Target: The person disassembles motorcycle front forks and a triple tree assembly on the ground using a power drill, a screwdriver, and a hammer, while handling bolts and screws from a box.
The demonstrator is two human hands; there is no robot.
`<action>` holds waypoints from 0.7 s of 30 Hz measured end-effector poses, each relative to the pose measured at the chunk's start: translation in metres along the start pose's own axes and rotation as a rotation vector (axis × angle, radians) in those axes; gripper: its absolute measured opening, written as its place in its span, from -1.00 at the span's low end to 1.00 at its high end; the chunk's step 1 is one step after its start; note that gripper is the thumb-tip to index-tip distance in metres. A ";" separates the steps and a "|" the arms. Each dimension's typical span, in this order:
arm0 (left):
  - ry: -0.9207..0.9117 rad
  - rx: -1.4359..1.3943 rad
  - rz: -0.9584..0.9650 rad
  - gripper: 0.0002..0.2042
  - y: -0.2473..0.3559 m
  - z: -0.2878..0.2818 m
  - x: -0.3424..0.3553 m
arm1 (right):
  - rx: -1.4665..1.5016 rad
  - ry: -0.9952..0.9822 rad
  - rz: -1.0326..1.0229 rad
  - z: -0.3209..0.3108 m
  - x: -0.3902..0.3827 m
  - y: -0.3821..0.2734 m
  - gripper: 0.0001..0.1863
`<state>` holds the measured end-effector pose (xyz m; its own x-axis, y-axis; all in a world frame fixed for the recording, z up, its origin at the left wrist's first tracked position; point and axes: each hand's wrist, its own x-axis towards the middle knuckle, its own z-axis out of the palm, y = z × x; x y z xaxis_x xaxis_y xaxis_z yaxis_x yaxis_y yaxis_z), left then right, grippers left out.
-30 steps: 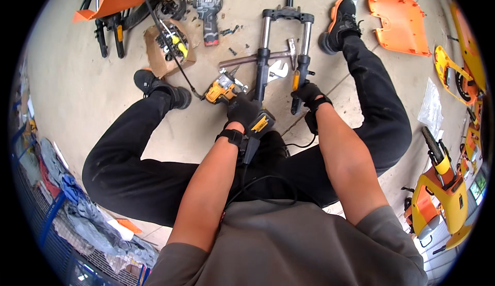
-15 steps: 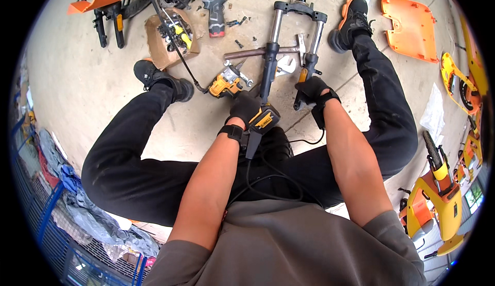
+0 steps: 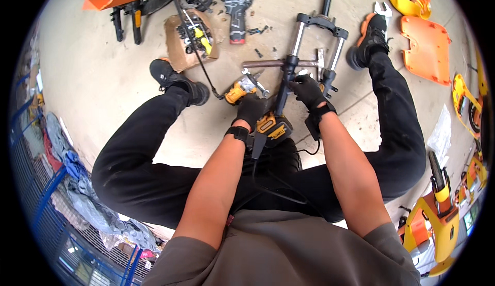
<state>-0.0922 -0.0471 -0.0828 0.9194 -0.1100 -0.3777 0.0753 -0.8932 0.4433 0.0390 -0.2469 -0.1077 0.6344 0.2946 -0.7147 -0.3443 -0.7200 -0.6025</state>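
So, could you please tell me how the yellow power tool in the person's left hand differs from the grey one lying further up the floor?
The yellow power tool is gripped by the gloved left hand and worked at the fork assembly; the grey power tool lies loose on the concrete, untouched. The yellow one sits between the person's legs; the grey one rests beside a cardboard box. Both are handheld, pistol-shaped tools.

Left hand [image 3: 251,112] gloved, fingers curled closed; right hand [image 3: 308,91] gloved, gripping, forearms bare.
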 end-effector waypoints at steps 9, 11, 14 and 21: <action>0.041 -0.122 -0.156 -0.91 -0.016 0.000 0.001 | 0.277 -0.043 0.136 -0.005 -0.005 -0.020 -0.46; 0.133 -0.055 -0.018 -0.91 -0.021 0.001 0.000 | 0.245 -0.042 0.076 -0.003 -0.004 -0.022 -0.47; 0.268 -0.094 0.123 -0.87 -0.026 -0.018 0.008 | 0.057 -0.063 0.064 -0.002 0.009 -0.018 -0.46; 0.733 -0.848 -0.494 -0.84 -0.049 -0.113 0.059 | -0.080 0.010 0.051 -0.006 0.017 -0.017 -0.43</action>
<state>0.0018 0.0392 -0.0351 0.7001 0.6761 -0.2296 0.4534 -0.1726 0.8744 0.0593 -0.2336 -0.1078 0.6247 0.2503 -0.7397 -0.3204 -0.7817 -0.5351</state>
